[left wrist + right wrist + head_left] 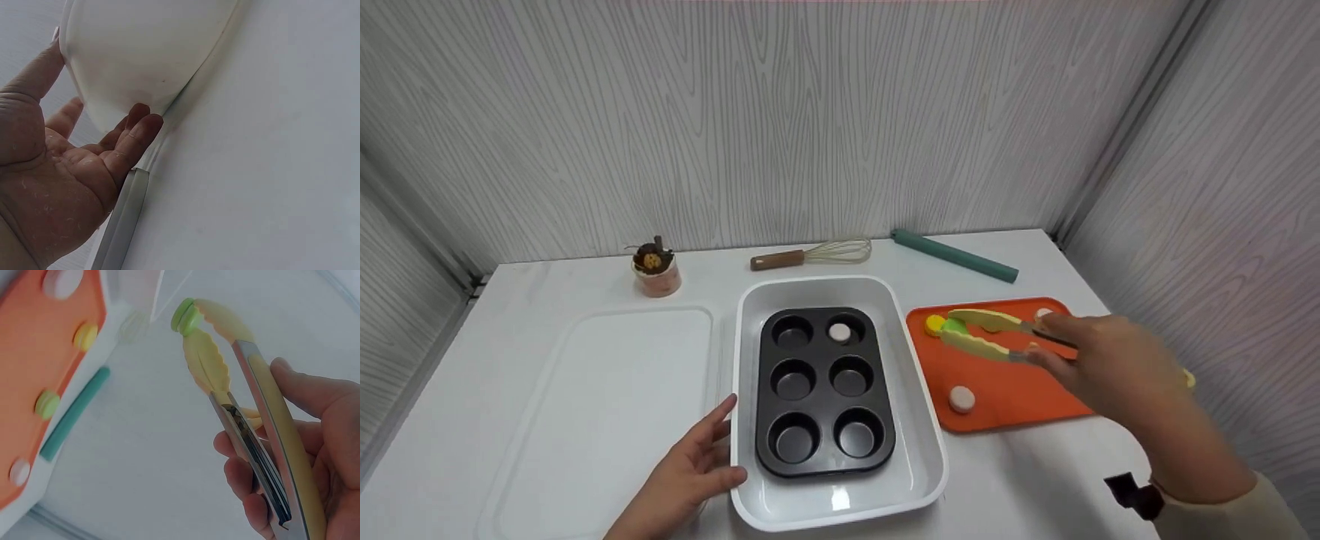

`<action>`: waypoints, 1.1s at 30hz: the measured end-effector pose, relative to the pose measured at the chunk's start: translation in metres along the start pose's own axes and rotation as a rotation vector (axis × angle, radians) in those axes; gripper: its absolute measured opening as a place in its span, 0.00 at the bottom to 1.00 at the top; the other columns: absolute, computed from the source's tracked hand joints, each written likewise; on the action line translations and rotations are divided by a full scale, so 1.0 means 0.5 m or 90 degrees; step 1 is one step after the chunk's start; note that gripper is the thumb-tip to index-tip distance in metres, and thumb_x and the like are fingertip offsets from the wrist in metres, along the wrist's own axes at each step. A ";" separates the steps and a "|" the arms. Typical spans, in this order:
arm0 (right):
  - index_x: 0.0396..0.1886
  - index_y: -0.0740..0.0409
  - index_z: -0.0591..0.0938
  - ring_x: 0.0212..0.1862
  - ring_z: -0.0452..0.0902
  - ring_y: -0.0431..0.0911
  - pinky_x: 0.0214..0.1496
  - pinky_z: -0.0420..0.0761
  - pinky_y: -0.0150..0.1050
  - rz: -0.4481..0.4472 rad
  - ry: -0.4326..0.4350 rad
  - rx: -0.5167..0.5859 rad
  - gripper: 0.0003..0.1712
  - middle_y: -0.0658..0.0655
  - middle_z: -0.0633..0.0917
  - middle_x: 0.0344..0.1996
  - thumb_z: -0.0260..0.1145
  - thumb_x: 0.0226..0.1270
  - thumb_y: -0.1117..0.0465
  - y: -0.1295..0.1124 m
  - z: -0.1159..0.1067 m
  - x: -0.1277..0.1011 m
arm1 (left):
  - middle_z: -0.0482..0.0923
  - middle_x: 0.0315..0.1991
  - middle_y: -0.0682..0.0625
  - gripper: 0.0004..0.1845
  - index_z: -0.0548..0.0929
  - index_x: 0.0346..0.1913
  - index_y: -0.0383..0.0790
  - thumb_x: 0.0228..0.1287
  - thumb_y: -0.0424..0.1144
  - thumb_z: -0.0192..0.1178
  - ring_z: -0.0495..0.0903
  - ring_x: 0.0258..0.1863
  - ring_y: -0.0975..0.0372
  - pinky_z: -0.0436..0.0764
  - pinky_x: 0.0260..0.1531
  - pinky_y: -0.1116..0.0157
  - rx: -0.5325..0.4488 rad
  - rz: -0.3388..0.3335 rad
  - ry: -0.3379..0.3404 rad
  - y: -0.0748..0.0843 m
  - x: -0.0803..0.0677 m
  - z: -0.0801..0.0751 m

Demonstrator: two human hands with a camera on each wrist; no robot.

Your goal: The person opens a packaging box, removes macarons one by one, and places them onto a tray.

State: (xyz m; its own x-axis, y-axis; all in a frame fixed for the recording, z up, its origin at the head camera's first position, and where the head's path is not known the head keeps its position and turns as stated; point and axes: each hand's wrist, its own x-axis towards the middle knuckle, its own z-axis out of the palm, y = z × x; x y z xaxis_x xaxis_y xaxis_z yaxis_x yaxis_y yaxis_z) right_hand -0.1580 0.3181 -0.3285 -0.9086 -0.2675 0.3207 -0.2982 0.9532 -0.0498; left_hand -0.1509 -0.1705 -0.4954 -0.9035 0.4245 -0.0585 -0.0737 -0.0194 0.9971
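My right hand (1125, 367) grips yellow tongs (275, 416), whose scalloped tips pinch a green macaron (185, 317). In the head view the tongs and this macaron are over the orange mat (1005, 382). At the near left side of a white tub (746, 491), my left hand (682, 472) holds the wall, with the thumb at the rim and bent fingers against the outside. Inside the tub lies a dark muffin pan (823, 405). One of its far cups has a whitish macaron (839, 332) in it.
On the mat are a yellow macaron (935, 325), a pale macaron (961, 399) and others partly hidden by the tongs and hand. Along the back stand a decorated cup (658, 279), a whisk (780, 260) and a green rolling pin (956, 256). A white lid (615, 405) lies left.
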 end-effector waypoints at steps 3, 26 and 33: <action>0.59 0.57 0.89 0.40 0.88 0.62 0.37 0.84 0.60 0.016 0.011 0.008 0.25 0.62 0.91 0.48 0.79 0.65 0.52 0.024 -0.002 -0.018 | 0.59 0.76 0.25 0.52 0.48 0.87 0.41 0.69 0.31 0.70 0.73 0.70 0.39 0.82 0.57 0.62 0.005 -0.006 0.010 -0.001 -0.001 -0.002; 0.37 0.53 0.88 0.25 0.75 0.45 0.27 0.75 0.49 0.131 -0.125 -0.004 0.19 0.46 0.83 0.24 0.78 0.65 0.42 0.138 0.054 -0.106 | 0.58 0.75 0.25 0.50 0.47 0.86 0.39 0.72 0.30 0.67 0.69 0.72 0.40 0.81 0.59 0.60 -0.011 0.029 -0.012 -0.014 0.000 -0.005; 0.32 0.50 0.84 0.25 0.70 0.44 0.26 0.69 0.44 0.164 -0.193 -0.001 0.21 0.45 0.74 0.19 0.75 0.66 0.39 0.142 0.054 -0.109 | 0.58 0.75 0.25 0.50 0.46 0.86 0.38 0.72 0.29 0.67 0.69 0.72 0.38 0.81 0.59 0.60 -0.010 0.023 -0.012 -0.009 0.002 -0.002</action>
State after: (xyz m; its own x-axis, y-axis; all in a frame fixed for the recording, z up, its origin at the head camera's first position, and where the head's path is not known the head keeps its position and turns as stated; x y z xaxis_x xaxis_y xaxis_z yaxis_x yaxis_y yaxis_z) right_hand -0.1375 0.3969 -0.3750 -0.9988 -0.0485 0.0041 -0.0487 0.9947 -0.0904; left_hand -0.1521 -0.1710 -0.4998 -0.8977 0.4402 -0.0215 -0.0477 -0.0485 0.9977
